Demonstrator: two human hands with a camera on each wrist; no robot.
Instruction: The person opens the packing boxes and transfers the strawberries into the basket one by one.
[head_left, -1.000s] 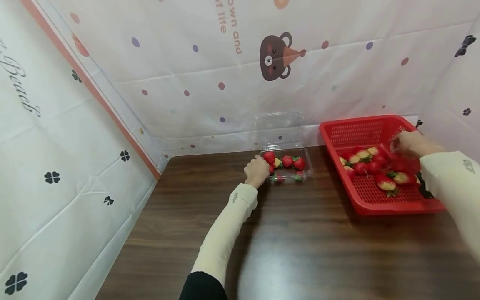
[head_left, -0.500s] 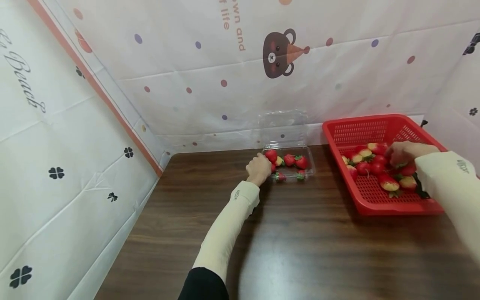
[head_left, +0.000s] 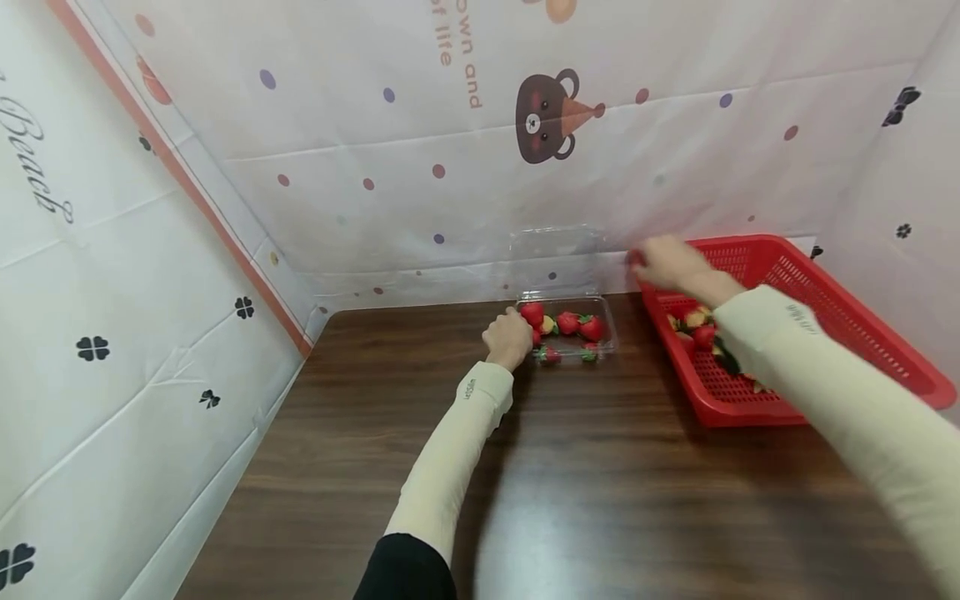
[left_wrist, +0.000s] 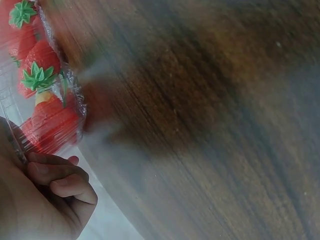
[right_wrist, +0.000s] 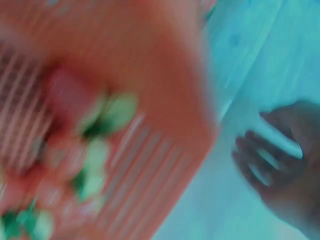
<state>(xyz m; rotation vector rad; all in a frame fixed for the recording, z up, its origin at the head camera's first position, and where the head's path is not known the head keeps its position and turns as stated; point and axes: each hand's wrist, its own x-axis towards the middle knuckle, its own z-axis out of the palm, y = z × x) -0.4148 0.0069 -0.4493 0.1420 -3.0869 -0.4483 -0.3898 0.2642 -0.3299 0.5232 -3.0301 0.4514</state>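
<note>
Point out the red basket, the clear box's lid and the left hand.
Red basket [head_left: 813,287]: head view, inner right wall.
Clear box's lid [head_left: 557,257]: head view, middle of panel.
Left hand [head_left: 507,340]: head view, back of hand.

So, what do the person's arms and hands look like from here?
Both arms wear pale cream sleeves: the left sleeve and the right sleeve each carry small dark lettering near the wrist. Black cloth shows higher on the left arm. The left hand and right hand wear no gloves.
</note>
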